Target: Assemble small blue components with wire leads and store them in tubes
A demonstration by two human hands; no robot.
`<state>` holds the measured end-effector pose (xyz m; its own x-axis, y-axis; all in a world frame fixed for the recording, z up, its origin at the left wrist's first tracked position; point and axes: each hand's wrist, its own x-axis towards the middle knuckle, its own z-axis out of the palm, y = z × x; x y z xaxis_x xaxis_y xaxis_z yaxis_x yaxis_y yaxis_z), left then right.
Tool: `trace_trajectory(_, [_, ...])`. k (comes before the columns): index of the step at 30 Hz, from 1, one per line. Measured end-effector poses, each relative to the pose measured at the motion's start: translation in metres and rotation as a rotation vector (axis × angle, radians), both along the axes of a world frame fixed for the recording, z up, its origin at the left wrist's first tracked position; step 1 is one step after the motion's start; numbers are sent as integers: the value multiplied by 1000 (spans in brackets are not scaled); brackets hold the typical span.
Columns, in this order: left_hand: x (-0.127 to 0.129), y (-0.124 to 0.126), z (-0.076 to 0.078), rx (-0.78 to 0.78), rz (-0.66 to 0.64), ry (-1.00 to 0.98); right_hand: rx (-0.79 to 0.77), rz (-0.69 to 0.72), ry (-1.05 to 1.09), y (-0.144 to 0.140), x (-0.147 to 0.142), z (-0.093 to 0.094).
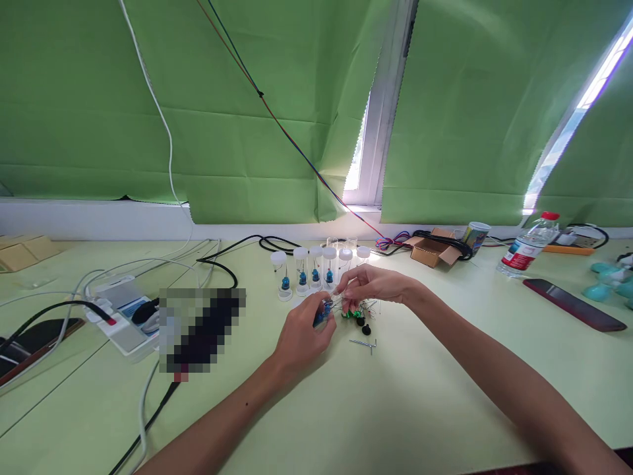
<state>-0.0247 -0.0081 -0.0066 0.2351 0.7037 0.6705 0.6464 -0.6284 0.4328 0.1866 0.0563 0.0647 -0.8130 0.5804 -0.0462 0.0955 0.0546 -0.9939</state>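
Green blinds hang behind a pale green bench (395,409), with daylight showing at the window frame between them. Near the middle of the bench the left hand (301,336) has its grip closed on a small blue part (322,314), pinched between thumb and fingertips. The right hand (370,285) sits just to the right of it and slightly farther, its fingers pinched together over the same spot; what they hold is too small to tell. Just right of the blue part lie tiny green pieces (352,313), a black knob (366,329) and a small metal pin (363,343). Beyond the hands stands a row of clear vials (316,269) with white caps, several holding blue parts. Far right lies a water bottle (527,252) with a red label whose writing cannot be read, and a dark phone (573,305). A white power strip (119,323) sits at left.
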Motion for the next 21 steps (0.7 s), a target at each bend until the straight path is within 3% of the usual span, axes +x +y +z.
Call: trace_trajectory(21, [1,0,-1,-19,-12,6,17,-74,-24,1,-2,-3])
